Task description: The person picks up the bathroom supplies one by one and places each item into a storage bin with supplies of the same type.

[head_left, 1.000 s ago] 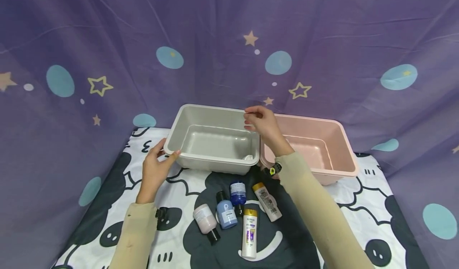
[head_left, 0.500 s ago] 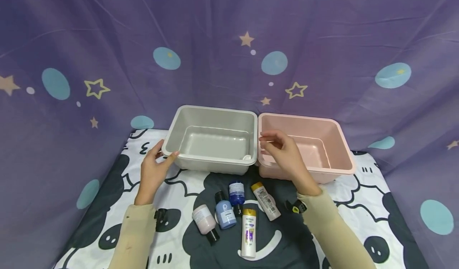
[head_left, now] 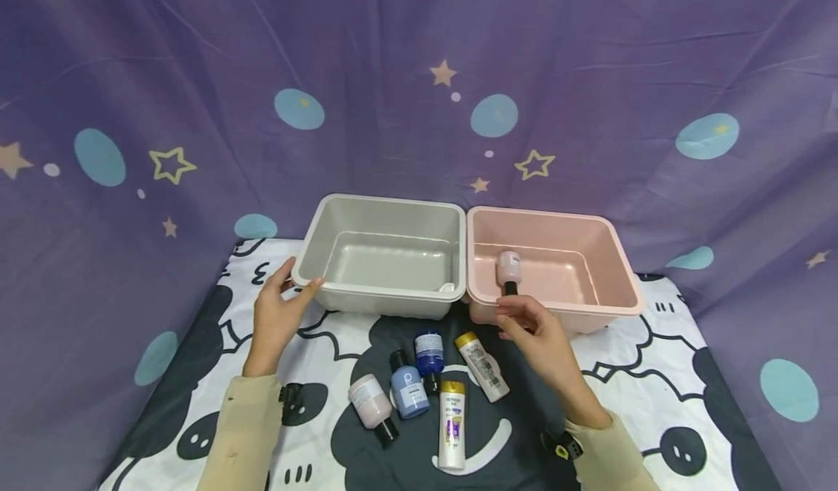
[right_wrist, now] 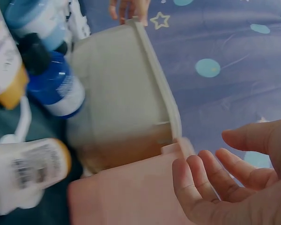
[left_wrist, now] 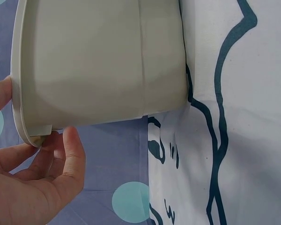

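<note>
My left hand [head_left: 278, 320] grips the front left corner of the grey bin [head_left: 386, 296]; in the left wrist view the thumb lies on the rim and the fingers curl at the corner. My right hand [head_left: 540, 342] is at the front wall of the pink bin [head_left: 592, 321], holding nothing, its fingers loosely bent. Inside the pink bin, at its left, a small pale pink bottle [head_left: 509, 267] with a black cap leans or lies, cap toward the front. In the right wrist view the right hand [right_wrist: 239, 183] has a gap between thumb and fingers.
In front of the bins lie another pale pink bottle [head_left: 371, 399], a light blue bottle [head_left: 410, 390], a dark blue bottle [head_left: 429, 353] and two white bottles with gold caps, one upper right [head_left: 482, 367], one nearer [head_left: 452, 429]. A purple curtain [head_left: 366, 76] hangs behind.
My right hand has moved from the grey bin's right rim over the pink bin and back toward its front edge, uncovering the pale pink bottle inside. My left hand stays on the grey bin.
</note>
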A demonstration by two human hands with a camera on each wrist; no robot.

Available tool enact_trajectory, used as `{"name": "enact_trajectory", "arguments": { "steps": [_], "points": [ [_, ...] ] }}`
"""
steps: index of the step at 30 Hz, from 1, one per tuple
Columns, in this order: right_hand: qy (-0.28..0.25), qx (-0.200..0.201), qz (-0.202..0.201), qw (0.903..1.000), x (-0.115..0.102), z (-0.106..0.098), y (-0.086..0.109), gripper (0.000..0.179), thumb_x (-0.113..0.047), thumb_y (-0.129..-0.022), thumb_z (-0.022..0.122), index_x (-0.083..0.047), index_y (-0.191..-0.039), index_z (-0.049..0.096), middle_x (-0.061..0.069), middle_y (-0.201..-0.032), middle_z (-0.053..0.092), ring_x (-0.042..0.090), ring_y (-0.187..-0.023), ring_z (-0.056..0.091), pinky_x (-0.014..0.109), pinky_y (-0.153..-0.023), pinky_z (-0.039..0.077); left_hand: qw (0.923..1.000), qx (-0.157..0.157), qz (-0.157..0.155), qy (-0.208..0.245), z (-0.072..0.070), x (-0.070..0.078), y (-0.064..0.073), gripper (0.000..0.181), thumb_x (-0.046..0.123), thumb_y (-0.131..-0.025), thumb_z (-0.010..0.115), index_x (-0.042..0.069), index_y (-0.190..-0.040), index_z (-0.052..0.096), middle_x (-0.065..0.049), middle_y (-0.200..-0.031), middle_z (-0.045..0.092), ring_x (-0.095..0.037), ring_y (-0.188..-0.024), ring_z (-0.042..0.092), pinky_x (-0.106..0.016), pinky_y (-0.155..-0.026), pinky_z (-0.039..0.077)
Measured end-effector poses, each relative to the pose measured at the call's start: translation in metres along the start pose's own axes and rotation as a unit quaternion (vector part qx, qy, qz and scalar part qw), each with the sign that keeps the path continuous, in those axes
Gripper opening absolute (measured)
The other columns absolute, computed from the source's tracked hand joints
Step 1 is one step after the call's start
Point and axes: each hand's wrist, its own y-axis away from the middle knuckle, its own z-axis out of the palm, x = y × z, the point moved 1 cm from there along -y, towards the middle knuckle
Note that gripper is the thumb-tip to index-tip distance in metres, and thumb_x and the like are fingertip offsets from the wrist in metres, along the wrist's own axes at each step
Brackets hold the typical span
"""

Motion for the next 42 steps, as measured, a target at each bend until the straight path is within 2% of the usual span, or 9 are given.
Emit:
{"name": "enact_trajectory", "arguments": {
  "steps": [6, 9, 17, 24, 28, 31, 35, 42],
  "points": [
    [0.006, 0.016, 0.023, 0.9996, 0.019, 0.003, 0.019, 0.024, 0.003, -0.094, 0.066, 0.007, -0.118, 0.065, 0.019, -0.106, 0.068, 0.019, -0.093, 0.067, 0.036, -0.073, 0.06, 1.0, 0.0, -0.003, -0.002, 0.0, -0.001, 0.0, 0.08, 0.046, -0.091, 0.072, 0.008, -0.154, 0.04, -0.016, -0.149, 0.046, -0.032, -0.128, 0.049, -0.048, -0.096, 0.049],
    [0.008, 0.021, 0.041, 0.9989, 0.029, 0.004, 0.026, 0.023, 0.005, -0.094, 0.065, 0.007, -0.117, 0.065, 0.019, -0.106, 0.068, 0.017, -0.094, 0.067, 0.037, -0.072, 0.06, 1.0, 0.0, -0.002, -0.002, 0.0, 0.0, 0.001, 0.08, 0.045, -0.091, 0.072, 0.007, -0.154, 0.039, -0.016, -0.148, 0.046, -0.033, -0.128, 0.049, -0.048, -0.096, 0.049],
    [0.07, 0.025, 0.103, 0.9919, 0.059, 0.009, 0.038, 0.026, 0.001, -0.092, 0.069, 0.003, -0.118, 0.066, 0.02, -0.109, 0.069, 0.026, -0.095, 0.067, 0.029, -0.069, 0.058, 1.0, -0.001, -0.004, -0.002, 0.0, 0.0, 0.002, 0.081, 0.046, -0.092, 0.072, 0.008, -0.154, 0.038, -0.017, -0.148, 0.046, -0.034, -0.128, 0.048, -0.048, -0.096, 0.048],
    [0.153, 0.018, 0.108, 0.9821, 0.076, 0.015, 0.045, 0.027, -0.006, -0.09, 0.074, -0.002, -0.116, 0.069, 0.008, -0.104, 0.072, 0.022, -0.095, 0.067, 0.04, -0.084, 0.053, 1.0, 0.001, 0.002, 0.003, 0.001, 0.0, 0.001, 0.076, 0.036, -0.093, 0.073, 0.005, -0.154, 0.039, -0.019, -0.147, 0.048, -0.034, -0.127, 0.048, -0.05, -0.095, 0.048],
    [0.165, 0.008, 0.124, 0.9784, 0.084, 0.017, 0.048, 0.029, -0.008, -0.089, 0.076, -0.005, -0.116, 0.069, 0.003, -0.102, 0.071, 0.018, -0.089, 0.066, 0.032, -0.072, 0.054, 1.0, 0.001, 0.003, 0.0, 0.0, -0.001, 0.002, 0.079, 0.042, -0.093, 0.072, 0.005, -0.154, 0.038, -0.019, -0.147, 0.047, -0.035, -0.127, 0.048, -0.051, -0.095, 0.047],
    [0.178, -0.003, 0.118, 0.977, 0.089, 0.019, 0.049, 0.031, -0.007, -0.086, 0.078, -0.005, -0.116, 0.069, 0.004, -0.101, 0.07, 0.016, -0.084, 0.066, 0.029, -0.066, 0.054, 1.0, -0.001, 0.004, -0.001, 0.0, -0.001, 0.002, 0.08, 0.045, -0.092, 0.072, 0.005, -0.154, 0.038, -0.019, -0.147, 0.047, -0.036, -0.128, 0.048, -0.052, -0.096, 0.047],
    [0.211, -0.022, 0.11, 0.971, 0.089, 0.022, 0.05, 0.035, -0.008, -0.083, 0.081, -0.005, -0.115, 0.068, 0.004, -0.099, 0.069, 0.012, -0.078, 0.064, 0.029, -0.068, 0.053, 1.0, 0.0, 0.002, 0.001, 0.0, 0.0, 0.002, 0.079, 0.043, -0.093, 0.072, 0.006, -0.154, 0.038, -0.019, -0.147, 0.047, -0.035, -0.128, 0.047, -0.051, -0.096, 0.047],
    [0.237, -0.039, 0.1, 0.9657, 0.086, 0.026, 0.05, 0.039, -0.009, -0.08, 0.084, -0.004, -0.115, 0.068, 0.005, -0.097, 0.069, 0.009, -0.072, 0.061, 0.026, -0.062, 0.051, 1.0, 0.003, 0.0, 0.004, 0.001, 0.0, 0.003, 0.079, 0.043, -0.093, 0.072, 0.007, -0.154, 0.038, -0.018, -0.147, 0.047, -0.034, -0.128, 0.047, -0.05, -0.096, 0.047]
  ]
}}
